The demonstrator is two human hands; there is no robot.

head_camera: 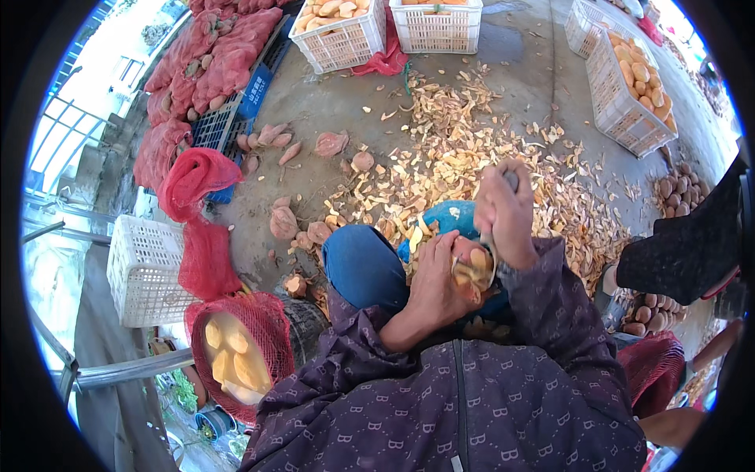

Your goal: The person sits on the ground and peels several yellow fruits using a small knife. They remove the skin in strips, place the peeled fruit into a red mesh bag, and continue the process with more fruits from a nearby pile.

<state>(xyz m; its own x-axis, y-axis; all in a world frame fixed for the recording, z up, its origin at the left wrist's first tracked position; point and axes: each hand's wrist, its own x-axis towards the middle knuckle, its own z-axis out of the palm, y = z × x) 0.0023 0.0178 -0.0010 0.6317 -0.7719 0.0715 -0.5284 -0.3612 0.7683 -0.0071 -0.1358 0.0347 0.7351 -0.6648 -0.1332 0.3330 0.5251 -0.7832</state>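
Observation:
Between my knees, my left hand (435,282) grips a partly peeled sweet potato (473,259), its reddish skin still on one part and pale orange flesh bare on another. Just above and to the right, my right hand (506,211) is closed around the grey handle (511,179) of a bladed tool. The blade lies at the sweet potato's right side; its exact kind cannot be told. Blue cloth (451,218) covers my lap under the hands, with peelings lying on it.
Peelings (448,159) heap on the concrete floor ahead. Unpeeled sweet potatoes (284,223) lie to the left. White crates (436,29) hold peeled ones. A net-lined bucket (277,330) with peeled pieces in liquid stands at left. At right are a person's dark-clothed leg (678,253) and bare arms.

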